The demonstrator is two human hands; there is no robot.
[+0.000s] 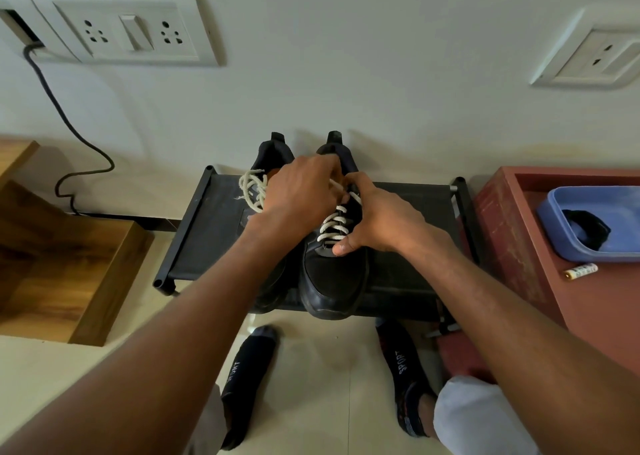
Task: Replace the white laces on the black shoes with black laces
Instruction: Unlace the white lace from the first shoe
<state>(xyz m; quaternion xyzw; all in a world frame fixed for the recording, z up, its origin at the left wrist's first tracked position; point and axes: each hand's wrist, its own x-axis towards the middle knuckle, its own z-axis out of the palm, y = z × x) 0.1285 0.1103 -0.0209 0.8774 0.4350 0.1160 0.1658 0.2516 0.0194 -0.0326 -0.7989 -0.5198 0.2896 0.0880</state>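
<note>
Both hands — curled (gripping) — on white lace [333, 224]

One head-worn wide-angle camera looks forward and steeply down. It sits close above a low rack [207, 233] by a wall [346, 74].

1. Two shoes [329, 281] sit side by side on a low rack [201, 240] against the wall.
2. Both hands [304, 191] rest on the right shoe's laces [334, 226].
3. A wooden step [69, 264] lies left of the rack.
4. A cabinet [519, 247] stands right, carrying a tub [588, 226] that seems to hold a cloth.
</note>
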